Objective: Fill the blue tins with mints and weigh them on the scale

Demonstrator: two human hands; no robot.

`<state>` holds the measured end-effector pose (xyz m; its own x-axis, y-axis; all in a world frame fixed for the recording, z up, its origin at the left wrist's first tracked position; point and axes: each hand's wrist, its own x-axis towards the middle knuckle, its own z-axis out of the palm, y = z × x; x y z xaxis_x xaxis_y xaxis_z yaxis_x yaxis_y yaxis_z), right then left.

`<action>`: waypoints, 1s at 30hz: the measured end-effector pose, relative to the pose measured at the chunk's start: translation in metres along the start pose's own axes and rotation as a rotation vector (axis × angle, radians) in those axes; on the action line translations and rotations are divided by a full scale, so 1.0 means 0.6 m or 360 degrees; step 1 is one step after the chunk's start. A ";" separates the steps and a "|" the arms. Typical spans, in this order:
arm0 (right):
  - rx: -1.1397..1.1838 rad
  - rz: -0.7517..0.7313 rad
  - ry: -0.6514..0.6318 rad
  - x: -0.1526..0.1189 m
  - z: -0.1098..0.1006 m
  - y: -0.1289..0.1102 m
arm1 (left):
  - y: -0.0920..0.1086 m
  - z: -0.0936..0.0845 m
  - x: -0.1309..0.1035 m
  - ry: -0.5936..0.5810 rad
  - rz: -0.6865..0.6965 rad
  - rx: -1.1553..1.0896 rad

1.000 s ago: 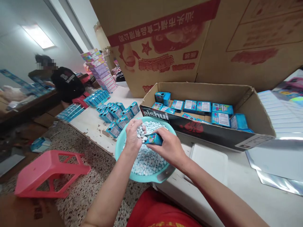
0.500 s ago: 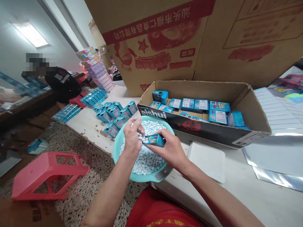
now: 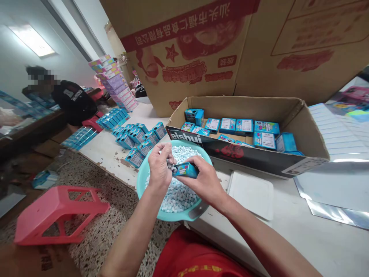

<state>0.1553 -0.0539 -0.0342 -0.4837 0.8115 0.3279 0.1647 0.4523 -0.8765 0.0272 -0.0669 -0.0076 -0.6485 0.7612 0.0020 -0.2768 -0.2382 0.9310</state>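
Small blue candy box [image 3: 185,169] held level over the teal basin [image 3: 144,174].

The right hand [image 3: 204,184] grips the box by its far end, open mouth turned toward the left hand [image 3: 159,167], which is cupped shut around pale blue candies at that opening, so spills would drop among the candies [image 3: 178,194] below. Finished boxes [image 3: 141,137] line the worn white table [image 3: 109,148] beside it.

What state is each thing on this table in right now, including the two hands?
Left hand: cupped, holding candies at the small box's open end.
Right hand: gripping the small box.
Small box: held level over the basin, end open.
Basin: full of pale candies.
Carton: open, blue boxes lying inside.
Blue boxes: standing in rows on the table.
Red stool: tipped over on the floor.
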 end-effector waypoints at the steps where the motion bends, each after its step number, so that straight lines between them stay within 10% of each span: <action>1: 0.0024 -0.0009 0.0013 0.000 0.001 0.001 | 0.001 0.001 -0.001 -0.0006 0.0002 -0.0011; 23: 0.0699 0.0346 0.0115 -0.030 -0.030 0.030 | 0.017 -0.011 0.002 -0.0020 0.0062 -0.0170; 26: 0.0799 0.0448 0.0293 -0.068 -0.081 0.048 | 0.001 -0.062 0.010 -0.0081 0.0177 0.0495; 30: 0.0677 0.0539 0.0636 -0.125 -0.144 0.094 | -0.054 -0.149 0.009 -0.0651 0.0267 0.1904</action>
<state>0.2753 -0.0571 -0.0776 -0.0961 0.9944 0.0440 -0.1414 0.0301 -0.9895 -0.0306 -0.1091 -0.0707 -0.2894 0.9550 0.0646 0.7343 0.1782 0.6550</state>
